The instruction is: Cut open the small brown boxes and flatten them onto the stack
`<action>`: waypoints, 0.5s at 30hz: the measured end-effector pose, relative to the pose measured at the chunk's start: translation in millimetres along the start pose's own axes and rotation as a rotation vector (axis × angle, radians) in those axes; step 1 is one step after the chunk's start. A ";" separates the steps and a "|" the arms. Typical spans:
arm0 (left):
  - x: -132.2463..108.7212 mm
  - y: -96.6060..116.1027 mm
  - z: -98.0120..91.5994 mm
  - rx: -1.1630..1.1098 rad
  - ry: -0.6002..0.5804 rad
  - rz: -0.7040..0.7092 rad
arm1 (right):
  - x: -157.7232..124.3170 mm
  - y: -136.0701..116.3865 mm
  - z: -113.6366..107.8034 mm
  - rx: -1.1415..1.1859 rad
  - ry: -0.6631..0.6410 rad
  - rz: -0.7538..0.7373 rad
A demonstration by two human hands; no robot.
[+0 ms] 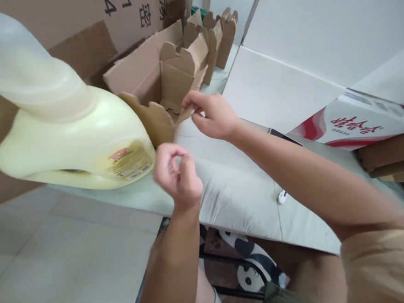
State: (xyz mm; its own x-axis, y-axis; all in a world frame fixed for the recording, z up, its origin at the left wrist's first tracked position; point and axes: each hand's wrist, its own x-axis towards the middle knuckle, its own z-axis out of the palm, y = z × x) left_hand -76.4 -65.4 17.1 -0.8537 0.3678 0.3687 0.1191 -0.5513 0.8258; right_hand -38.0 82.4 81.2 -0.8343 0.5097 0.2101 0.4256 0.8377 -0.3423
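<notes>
My right hand point(210, 115) pinches a flap of a small brown cardboard box point(170, 87) that stands half folded on the pale table top point(239, 186). My left hand point(176, 176) hovers just below and in front of that box, its fingers curled and pinched together; what they hold, if anything, I cannot make out. A large pale yellow plastic jug point(72, 133) with a label lies on its side to the left of both hands, close to the box.
More folded brown boxes point(214, 35) stand in a row behind. Large brown cartons point(75, 22) fill the back left. White cartons point(305, 47), one with red print point(352, 125), are at the right. A small white item point(281, 196) lies on the table.
</notes>
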 end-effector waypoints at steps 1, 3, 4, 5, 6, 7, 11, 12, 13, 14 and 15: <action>-1.8 1.9 -0.9 0.058 0.095 0.115 | -14.1 11.9 -3.3 0.055 0.026 -0.007; -3.6 4.3 -1.5 0.120 0.207 0.273 | -49.3 35.0 -13.5 0.182 0.079 -0.026; -3.6 4.0 -0.9 0.131 0.217 0.301 | -69.7 45.1 -19.8 0.231 0.116 -0.024; -3.0 2.5 0.3 0.139 0.212 0.295 | -91.5 53.9 -26.3 0.259 0.168 -0.008; -2.2 -0.5 2.3 0.141 0.205 0.262 | -114.2 61.4 -32.4 0.271 0.228 0.017; -1.4 -4.9 5.0 0.136 0.194 0.208 | -137.4 67.7 -37.7 0.274 0.288 0.050; -1.7 -28.9 21.5 0.031 0.073 -0.163 | -227.4 83.7 -46.9 0.317 0.547 0.194; -3.1 -34.0 26.4 -0.013 0.004 -0.243 | -246.9 85.7 -45.7 0.359 0.599 0.225; -5.1 -38.0 31.4 -0.062 -0.083 -0.309 | -264.3 87.2 -43.1 0.405 0.639 0.249; -7.7 -40.5 36.3 -0.111 -0.184 -0.362 | -279.1 88.1 -39.2 0.440 0.659 0.268; -10.6 -41.6 41.0 -0.156 -0.288 -0.400 | -291.2 88.5 -33.9 0.434 0.648 0.289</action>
State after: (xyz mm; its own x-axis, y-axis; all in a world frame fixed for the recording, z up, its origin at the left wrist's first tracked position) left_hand -51.5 -15.7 -3.7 -0.6399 0.7520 0.1581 -0.2839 -0.4225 0.8608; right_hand 254.5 14.7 20.7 -0.2895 0.8162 0.5000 0.3083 0.5740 -0.7586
